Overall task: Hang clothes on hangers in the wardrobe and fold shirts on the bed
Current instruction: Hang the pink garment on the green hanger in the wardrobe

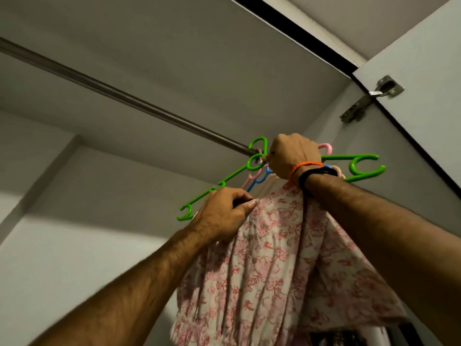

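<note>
Setting: domestic interior, inside of a built-in bedroom wardrobe, seen from below.

Evidence:
- Round brushed-metal hanging rail (119, 97) running under the plain grey laminate top panel (174, 46) of the wardrobe.
- Pale grey wardrobe door with a dark edge strip (424, 58), standing open at the right, fixed by a steel concealed cabinet hinge (371, 98).
- Moulded plastic clothes hangers bunched at the rail's right end: bright green (219, 182), pale pink (326, 147) and blue (335, 168).
- White cotton garment printed with pink-red flowers (282, 265), hanging below the hangers.
- Smooth grey inner walls (62, 245); dim indoor light.
</note>
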{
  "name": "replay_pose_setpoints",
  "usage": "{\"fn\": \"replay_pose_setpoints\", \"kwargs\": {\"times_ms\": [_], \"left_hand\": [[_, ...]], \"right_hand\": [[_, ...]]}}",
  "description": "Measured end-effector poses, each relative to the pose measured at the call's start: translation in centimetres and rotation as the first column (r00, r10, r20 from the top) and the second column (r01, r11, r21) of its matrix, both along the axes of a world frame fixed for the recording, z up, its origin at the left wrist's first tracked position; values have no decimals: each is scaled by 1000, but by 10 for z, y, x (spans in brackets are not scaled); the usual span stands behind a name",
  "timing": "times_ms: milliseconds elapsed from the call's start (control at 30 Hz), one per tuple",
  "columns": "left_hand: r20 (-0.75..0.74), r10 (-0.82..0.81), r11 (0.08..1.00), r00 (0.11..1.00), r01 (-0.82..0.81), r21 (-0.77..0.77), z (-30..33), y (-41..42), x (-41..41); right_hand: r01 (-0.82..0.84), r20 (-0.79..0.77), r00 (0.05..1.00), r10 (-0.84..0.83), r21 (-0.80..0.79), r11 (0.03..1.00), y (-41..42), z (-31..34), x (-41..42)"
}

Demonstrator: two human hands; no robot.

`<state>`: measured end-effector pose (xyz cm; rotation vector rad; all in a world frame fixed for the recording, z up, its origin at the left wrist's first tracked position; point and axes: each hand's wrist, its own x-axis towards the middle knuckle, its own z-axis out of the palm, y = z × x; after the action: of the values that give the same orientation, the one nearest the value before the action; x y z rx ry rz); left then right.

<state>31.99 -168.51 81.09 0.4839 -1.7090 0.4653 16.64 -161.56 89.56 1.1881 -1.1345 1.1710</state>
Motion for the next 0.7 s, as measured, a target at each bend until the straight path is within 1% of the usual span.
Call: {"fn": "replay_pose_setpoints", "kwargs": {"times_ms": [167, 467, 600, 700], "left_hand": [[-25, 19, 999, 999, -20, -27, 18, -19, -1], [-69, 49, 998, 996, -52, -37, 62, -41, 5], [-83, 50, 999, 995, -50, 1, 66, -52, 7], [-77, 58, 998, 995, -57, 16, 56, -60, 6]], "right_hand": [[3, -20, 1000, -4, -32, 999, -18, 20, 3], [4, -17, 1000, -5, -24, 1000, -40, 64, 14], [0, -42, 999, 1, 21, 1000, -51, 72, 21], [6, -67, 998, -4, 35, 999, -59, 66, 23]]}}
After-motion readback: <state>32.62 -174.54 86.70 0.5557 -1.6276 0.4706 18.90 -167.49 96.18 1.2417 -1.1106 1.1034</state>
